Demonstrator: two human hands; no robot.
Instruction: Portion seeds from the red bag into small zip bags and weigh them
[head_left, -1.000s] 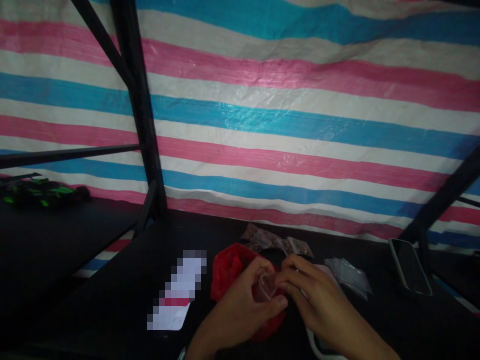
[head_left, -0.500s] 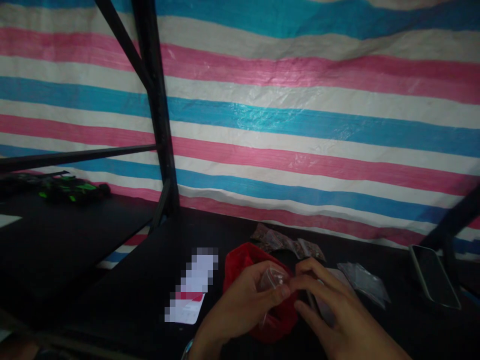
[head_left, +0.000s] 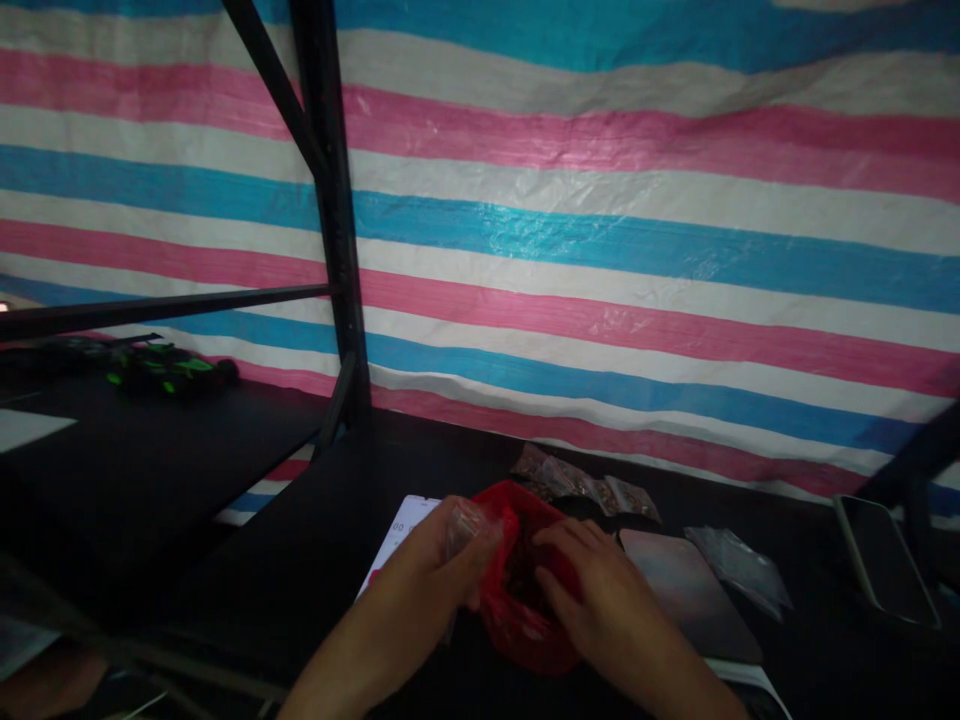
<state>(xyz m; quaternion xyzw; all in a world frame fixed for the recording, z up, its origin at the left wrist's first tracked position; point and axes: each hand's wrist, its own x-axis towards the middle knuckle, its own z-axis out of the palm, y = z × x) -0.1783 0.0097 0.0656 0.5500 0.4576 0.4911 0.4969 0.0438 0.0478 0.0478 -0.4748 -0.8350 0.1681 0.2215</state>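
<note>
The red bag (head_left: 534, 645) opens upward, long axis unclear. The left hand (head_left: 427, 570) grips a clear bag (head_left: 466, 520); the right hand (head_left: 596, 585), half-open, reaches into the red one.

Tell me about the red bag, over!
Left-hand grip on clear plastic bag. Right-hand grip at open red bag's mouth. Lit phone partly hidden behind left-hand grip.

black tabletop (head_left: 315, 570) with red bag (head_left: 525, 650), filled packets (head_left: 576, 484), clear bags (head_left: 739, 567), flat slab (head_left: 684, 588), lit phone (head_left: 396, 535), dark phone (head_left: 886, 560)
</note>
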